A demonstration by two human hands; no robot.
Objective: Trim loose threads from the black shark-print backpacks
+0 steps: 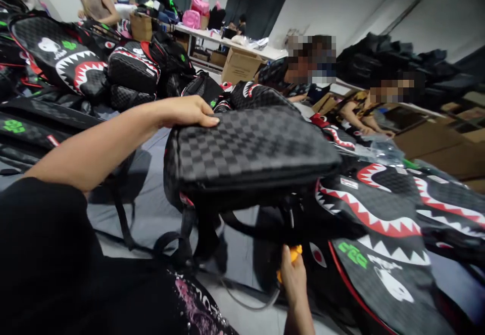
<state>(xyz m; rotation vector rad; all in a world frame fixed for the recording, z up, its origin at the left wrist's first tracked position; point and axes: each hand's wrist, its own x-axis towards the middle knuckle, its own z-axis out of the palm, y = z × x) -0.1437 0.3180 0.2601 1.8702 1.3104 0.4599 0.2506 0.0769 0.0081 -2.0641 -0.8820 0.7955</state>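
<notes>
A black-and-grey checkered backpack (250,148) is held up in front of me, tilted, with its straps hanging beneath. My left hand (193,111) grips its upper left edge, thumb on the checkered panel and the other fingers hidden behind. Below the backpack, my right hand (293,274) is closed around an orange air blow gun (295,252). Its thin nozzle points up toward the bag's underside, and a pale hose (250,305) curves away from it to the left. To the right of that hand lies a backpack with a shark-mouth print (371,224).
More printed backpacks (64,57) are heaped at the left on the grey-covered table (147,213). Co-workers (364,107) sit across at the right. A cardboard box (240,65) and pink bags (191,18) stand farther back. Dark bags (397,72) are piled at the far right.
</notes>
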